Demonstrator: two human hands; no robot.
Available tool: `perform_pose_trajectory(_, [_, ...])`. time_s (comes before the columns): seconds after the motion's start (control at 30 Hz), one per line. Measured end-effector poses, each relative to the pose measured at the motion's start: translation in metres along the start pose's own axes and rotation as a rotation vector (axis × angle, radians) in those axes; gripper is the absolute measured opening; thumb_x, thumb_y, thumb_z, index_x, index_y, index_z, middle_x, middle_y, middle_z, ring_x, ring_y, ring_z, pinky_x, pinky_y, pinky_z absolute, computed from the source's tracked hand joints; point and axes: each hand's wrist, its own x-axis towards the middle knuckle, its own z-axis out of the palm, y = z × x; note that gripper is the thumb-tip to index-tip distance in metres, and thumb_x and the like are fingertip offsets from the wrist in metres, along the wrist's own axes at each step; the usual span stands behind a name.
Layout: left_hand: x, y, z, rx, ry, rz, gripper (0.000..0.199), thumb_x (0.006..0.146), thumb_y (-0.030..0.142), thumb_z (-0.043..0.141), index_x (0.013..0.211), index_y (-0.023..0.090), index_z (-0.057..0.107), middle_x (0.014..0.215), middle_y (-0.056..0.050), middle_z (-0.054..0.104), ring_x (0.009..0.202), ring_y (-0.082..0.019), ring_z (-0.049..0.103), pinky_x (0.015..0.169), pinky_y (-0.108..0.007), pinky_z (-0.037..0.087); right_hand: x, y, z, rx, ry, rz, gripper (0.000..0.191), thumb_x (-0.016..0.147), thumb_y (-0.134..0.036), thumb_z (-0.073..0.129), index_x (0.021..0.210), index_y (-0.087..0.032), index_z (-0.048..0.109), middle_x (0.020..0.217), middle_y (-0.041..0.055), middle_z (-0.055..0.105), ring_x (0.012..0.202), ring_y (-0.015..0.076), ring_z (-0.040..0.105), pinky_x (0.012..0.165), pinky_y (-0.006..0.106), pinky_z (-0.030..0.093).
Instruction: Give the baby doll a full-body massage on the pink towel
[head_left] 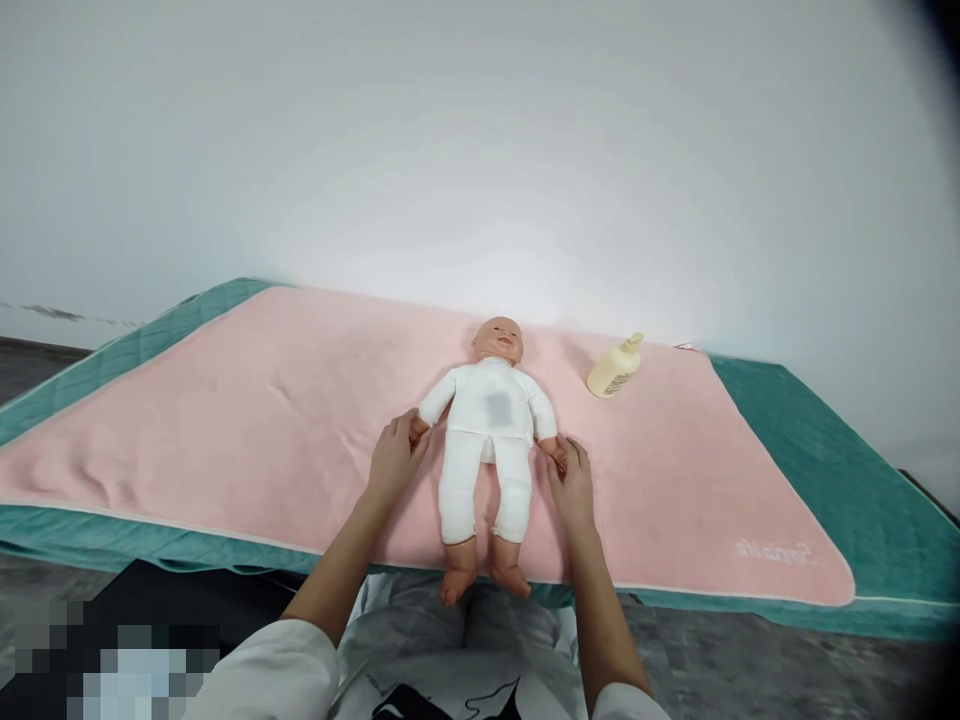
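A baby doll (491, 400) in a white cloth suit lies on its back on a pink blanket (300, 400), head toward the wall and bare feet at the near edge. My left hand (397, 455) is closed around the doll's hand at the left of the view. On the other side, my right hand (571, 478) grips the doll's other hand between thumb and fingers. Both doll arms are spread slightly out from its body. A cream pump bottle (615, 368) is to the right of the doll's head, beyond my right hand.
Under the blanket is a bed with a green quilted cover (832, 450), showing at both ends and along the near edge. A pale wall (480, 150) rises behind it. A black object (172, 610), partly blurred out, is at the lower left above the grey floor (720, 650).
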Motion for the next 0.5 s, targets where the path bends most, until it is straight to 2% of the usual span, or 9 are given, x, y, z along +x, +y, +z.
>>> perform_pose_trajectory(0.3, [0.001,-0.006,-0.012,0.000,0.081,-0.008,0.055,0.092,0.046,0.047,0.134,0.010,0.048,0.129,-0.020,0.057,0.119,-0.033,0.053,0.101,-0.049,0.044,0.004,-0.005,-0.006,0.069,0.024,0.045,0.039,0.091,-0.038,0.048,0.122,-0.017,0.059,0.135,0.0156,0.051,0.127,0.0278,0.047,0.109,0.050,0.039])
perform_pose_trajectory(0.5, [0.003,0.003,-0.019,0.051,0.203,0.079,0.045,0.094,0.038,0.046,0.131,0.012,0.050,0.133,-0.019,0.054,0.133,-0.034,0.041,0.110,-0.051,0.036,0.005,-0.004,-0.008,-0.002,0.077,0.009,0.040,0.093,-0.041,0.046,0.122,-0.016,0.059,0.136,0.0186,0.051,0.131,0.0312,0.043,0.108,0.056,0.037])
